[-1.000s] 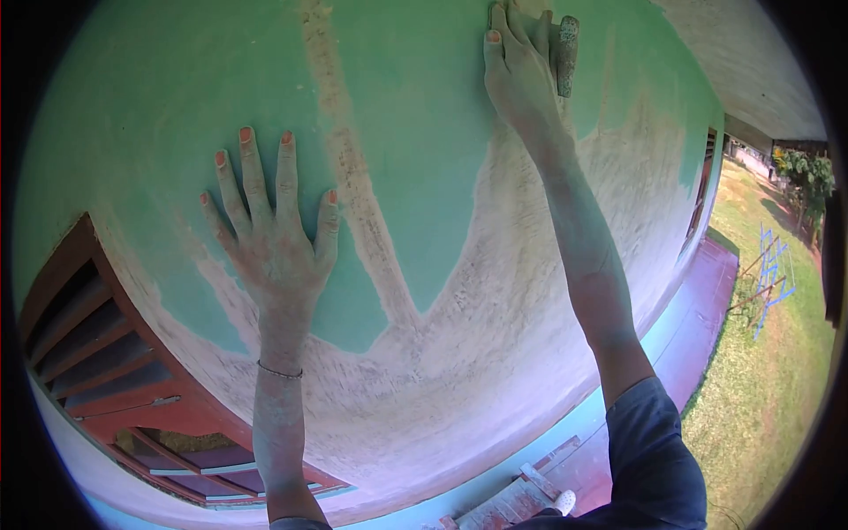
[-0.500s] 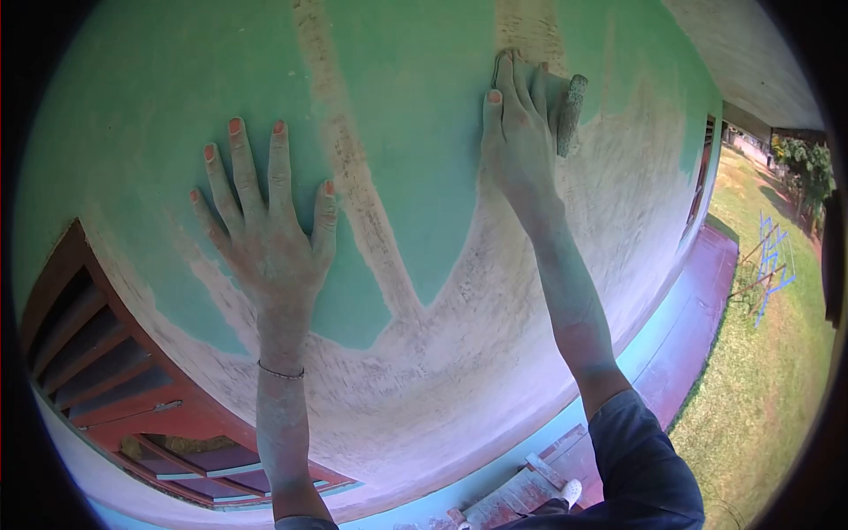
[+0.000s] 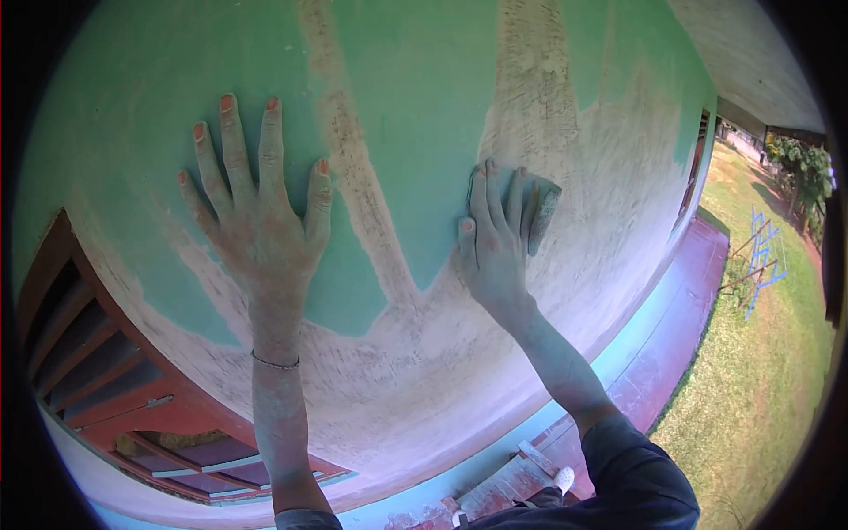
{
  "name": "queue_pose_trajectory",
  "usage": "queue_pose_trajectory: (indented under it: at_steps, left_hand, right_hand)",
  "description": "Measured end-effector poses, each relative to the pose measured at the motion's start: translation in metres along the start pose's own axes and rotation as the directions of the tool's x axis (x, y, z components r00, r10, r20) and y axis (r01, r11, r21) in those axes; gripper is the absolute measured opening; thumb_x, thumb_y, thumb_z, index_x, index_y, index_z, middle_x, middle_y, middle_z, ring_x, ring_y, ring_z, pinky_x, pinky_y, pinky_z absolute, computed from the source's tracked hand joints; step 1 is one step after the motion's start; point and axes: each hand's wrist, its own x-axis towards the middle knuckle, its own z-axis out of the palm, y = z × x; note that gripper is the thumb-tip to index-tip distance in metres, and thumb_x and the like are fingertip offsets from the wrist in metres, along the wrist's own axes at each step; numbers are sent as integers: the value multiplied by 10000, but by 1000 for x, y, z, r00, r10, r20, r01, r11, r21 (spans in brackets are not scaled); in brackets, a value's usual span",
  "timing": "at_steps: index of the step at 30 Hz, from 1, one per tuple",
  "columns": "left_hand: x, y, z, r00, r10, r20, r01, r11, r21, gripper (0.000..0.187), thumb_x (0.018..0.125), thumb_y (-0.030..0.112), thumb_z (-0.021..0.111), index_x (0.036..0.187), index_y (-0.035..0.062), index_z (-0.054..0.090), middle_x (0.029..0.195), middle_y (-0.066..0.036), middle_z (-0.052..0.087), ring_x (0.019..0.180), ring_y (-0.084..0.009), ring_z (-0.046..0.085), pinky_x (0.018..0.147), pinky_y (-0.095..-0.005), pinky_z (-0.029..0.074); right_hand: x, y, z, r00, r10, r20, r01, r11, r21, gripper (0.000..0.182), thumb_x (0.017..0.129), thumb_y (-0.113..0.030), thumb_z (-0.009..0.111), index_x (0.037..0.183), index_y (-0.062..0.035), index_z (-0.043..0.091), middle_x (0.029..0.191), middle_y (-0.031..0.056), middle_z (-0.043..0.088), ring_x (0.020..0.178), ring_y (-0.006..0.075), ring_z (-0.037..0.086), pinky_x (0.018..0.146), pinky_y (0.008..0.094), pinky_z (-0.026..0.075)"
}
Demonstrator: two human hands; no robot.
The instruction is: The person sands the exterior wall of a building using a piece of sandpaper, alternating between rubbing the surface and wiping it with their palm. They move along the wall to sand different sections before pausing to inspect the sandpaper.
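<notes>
The wall (image 3: 411, 115) before me has green paint, with bare, pale scraped patches and strips running through it. My left hand (image 3: 268, 234) lies flat on the green part, fingers spread and holding nothing. Further right, my right hand (image 3: 499, 265) presses a sheet of sandpaper (image 3: 546, 201) flat against the wall, at the border between green paint and a bare strip. The sheet's right edge curls away from the wall. Pale dust coats both hands and forearms. The sandpaper's middle is hidden under my right fingers.
A red-brown window frame (image 3: 141, 389) with slats is at lower left. Below me is a wooden plank platform (image 3: 503, 490) with a shoe (image 3: 564, 480) on it. To the right run a reddish walkway (image 3: 649, 309), grass (image 3: 715, 380) and a blue-and-brown rack (image 3: 761, 261).
My right hand has slid down the wall with the sandpaper, and more of the bare strip shows above it. My left hand stays flat in nearly the same place.
</notes>
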Motion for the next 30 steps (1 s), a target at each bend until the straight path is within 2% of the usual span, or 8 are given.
queue_pose_trajectory:
  at_steps: [3, 6, 13, 15, 19, 23, 26, 30]
  left_hand:
    - [0, -1, 0, 1000, 3, 5, -3, 1000, 7, 624, 1032, 606, 459, 1558, 270, 478, 1659, -65, 378, 1516, -350, 348, 1204, -605, 274]
    - [-1, -1, 3, 1000, -15, 0, 15, 1000, -27, 619, 1013, 598, 482, 1556, 302, 482, 1668, -57, 367, 1527, -345, 327, 1221, -615, 234]
    - [0, -2, 2, 1000, -20, 3, 20, 998, -58, 607, 1006, 579, 498, 1535, 283, 514, 1668, -62, 367, 1530, -344, 318, 1229, -614, 215]
    - [-2, 0, 1, 1000, -25, 10, 26, 998, -65, 603, 1005, 578, 498, 1532, 285, 519, 1668, -62, 365, 1531, -342, 317, 1230, -615, 214]
    - [-2, 2, 2, 999, -35, 1, 35, 998, -57, 602, 1004, 577, 498, 1532, 288, 518, 1670, -55, 363, 1532, -337, 316, 1231, -615, 211]
    - [0, -2, 0, 999, -38, 6, 39, 998, -56, 604, 1007, 583, 491, 1534, 290, 514, 1667, -50, 369, 1532, -334, 318, 1225, -621, 216]
    - [-1, 0, 0, 999, -31, 12, 32, 998, -59, 607, 1006, 584, 495, 1537, 290, 511, 1664, -50, 375, 1530, -335, 320, 1216, -630, 224]
    - [-2, 1, -1, 999, -43, 4, 43, 998, -38, 610, 1004, 572, 517, 1542, 285, 504, 1663, -51, 376, 1528, -341, 324, 1207, -639, 231]
  right_hand:
    - [102, 21, -14, 986, -6, -169, 13, 999, 40, 544, 1097, -263, 370, 1574, 0, 384, 1647, 188, 357, 1546, 522, 141, 1247, 635, 130]
    - [132, 22, -28, 988, -13, -155, 27, 996, 89, 534, 1106, -276, 355, 1567, -10, 407, 1640, 190, 372, 1546, 509, 163, 1252, 621, 132]
    - [0, 68, 5, 976, -199, -88, 197, 980, -30, 522, 1117, -298, 345, 1518, 5, 487, 1635, 237, 357, 1505, 572, 219, 1245, 620, 148]
    - [10, 96, -1, 986, 3, -165, 6, 999, 54, 500, 1113, -274, 378, 1492, 22, 516, 1610, 265, 387, 1510, 551, 237, 1242, 602, 172]
    - [30, 76, 3, 951, 204, -232, -127, 943, 307, 450, 1090, -223, 472, 1429, 56, 573, 1549, 253, 483, 1520, 502, 273, 1230, 585, 228]
    - [2, -22, 13, 975, -187, -124, 210, 954, 215, 415, 1037, -252, 579, 1392, -48, 648, 1526, 149, 545, 1509, 495, 303, 1224, 623, 226]
    - [6, -9, -6, 967, -248, -51, 250, 968, 30, 400, 1017, -251, 602, 1378, -93, 670, 1484, 124, 593, 1503, 493, 318, 1213, 626, 251]
    - [25, 43, -2, 958, 129, -255, -98, 987, 131, 386, 1069, -198, 523, 1399, -31, 636, 1481, 147, 591, 1504, 503, 305, 1204, 570, 300]
